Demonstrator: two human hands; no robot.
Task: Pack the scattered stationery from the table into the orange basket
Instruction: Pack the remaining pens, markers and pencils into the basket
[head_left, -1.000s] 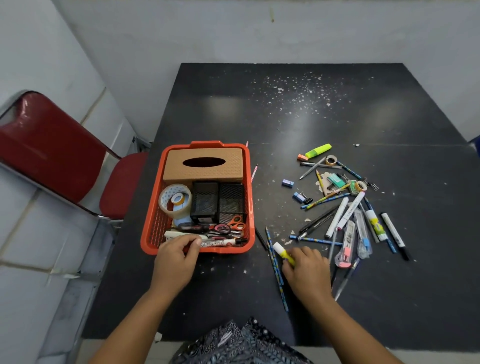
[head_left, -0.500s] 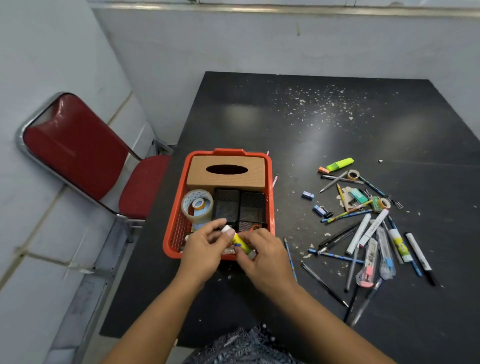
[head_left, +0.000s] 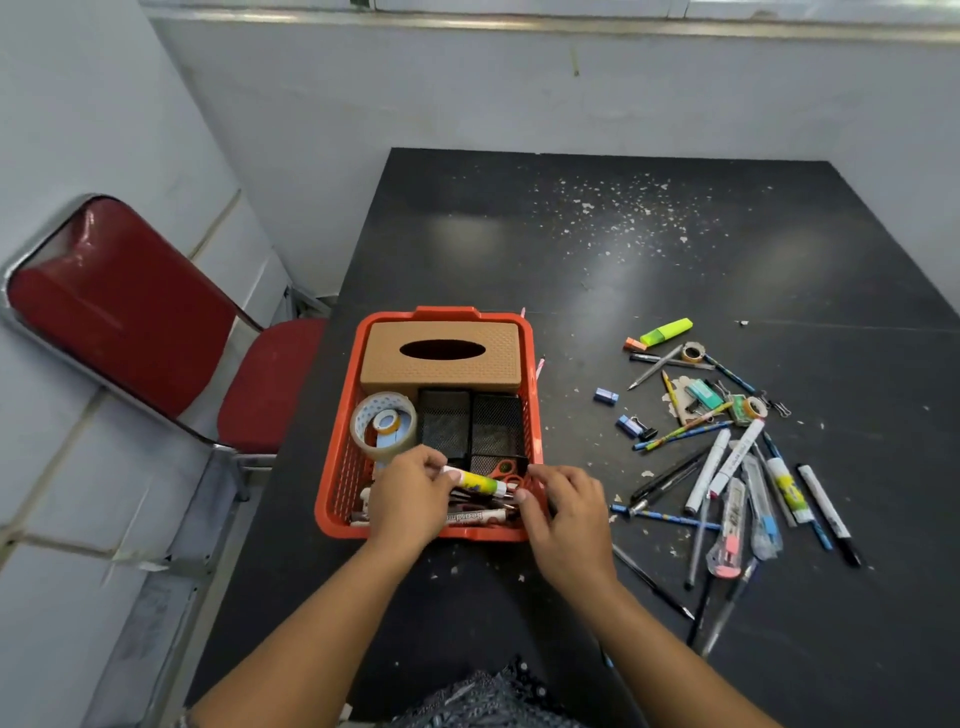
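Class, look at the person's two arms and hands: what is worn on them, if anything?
Nothing: the left hand and right hand are bare, without gloves, and no rings or watch show. Both forearms are uncovered, no sleeves in view. Dark patterned fabric shows at the bottom edge.

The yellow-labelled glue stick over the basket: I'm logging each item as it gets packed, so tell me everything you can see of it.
The glue stick is a slim white tube with a yellow printed label round its middle and a white cap at each visible end. It looks like plastic. It lies nearly level, crosswise over the near end of the orange basket, above the scissors and markers already there. The left hand pinches its left end; the right hand is near its right end, and whether they touch cannot be told.
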